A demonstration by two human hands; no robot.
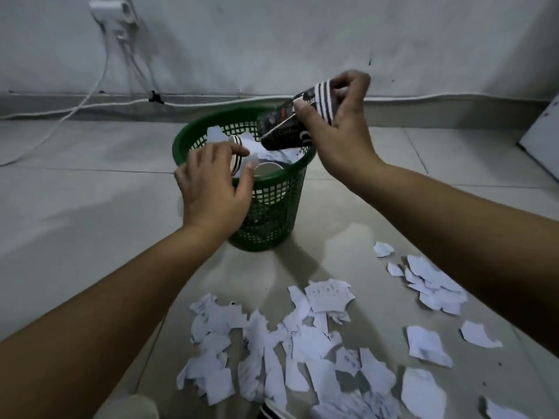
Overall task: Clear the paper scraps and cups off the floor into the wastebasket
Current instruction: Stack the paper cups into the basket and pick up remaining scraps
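Note:
A green mesh wastebasket (273, 213) stands on the tiled floor with white paper and a cup lying inside. My right hand (341, 131) holds a black paper cup (284, 128) with a striped rim, tilted over the basket's far right rim. My left hand (211, 189) is at the near left rim, its fingers around a striped cup (237, 158) just above the opening. Many torn white paper scraps (302, 343) lie on the floor in front of the basket, with more scraps (432, 285) to the right.
A grey wall runs behind the basket, with white cables (99, 83) hanging from a wall socket and trailing along the floor. A white board edge (541, 137) shows at the far right. Part of a shoe (272, 411) is at the bottom edge.

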